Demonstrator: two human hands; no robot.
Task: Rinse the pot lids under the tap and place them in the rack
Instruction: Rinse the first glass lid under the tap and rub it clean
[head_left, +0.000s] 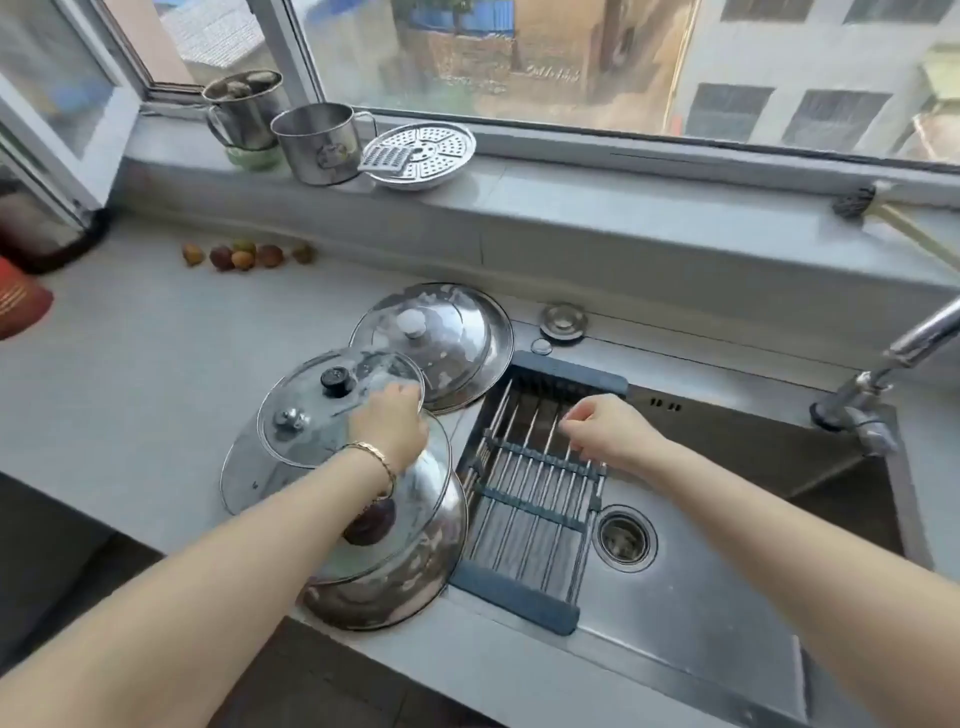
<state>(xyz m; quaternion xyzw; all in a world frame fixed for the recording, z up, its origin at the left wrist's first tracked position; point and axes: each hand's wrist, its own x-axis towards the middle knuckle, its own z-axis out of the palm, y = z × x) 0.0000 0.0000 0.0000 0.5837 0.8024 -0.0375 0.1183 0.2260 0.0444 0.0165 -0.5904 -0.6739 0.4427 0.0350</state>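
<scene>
**Trainee:** Which lid goes first, and which hand takes it?

**Instructor:** The small glass lid (332, 410) with the black knob. It sits on top of the stack on the counter (130, 364), left of the sink (727, 597), tilted against a larger glass lid (249, 478) and a steel lid (395, 587) beneath. The left hand (387, 423) rests on its right rim, fingers curled down over the edge. Whether they actually clamp the rim cannot be confirmed from this angle.

**Trainee:** And the right hand (610, 428)?

**Instructor:** It hovers over the rack (535, 483), fingers loosely curled, holding nothing. It is well apart from the lids.

**Trainee:** Where is the tap (878, 384)?

**Instructor:** At the far right of the sink, beyond the rack. The lid must therefore travel rightward across the rack to reach it. The left hand is nearer the lid; the right is nearer the tap, so a handover is likely the efficient route.

**Trainee:** Any other lids?

**Instructor:** One domed steel lid with a white knob (436, 343) lies flat behind the stack, just beside the rack's far corner. The rack holds nothing.
</scene>
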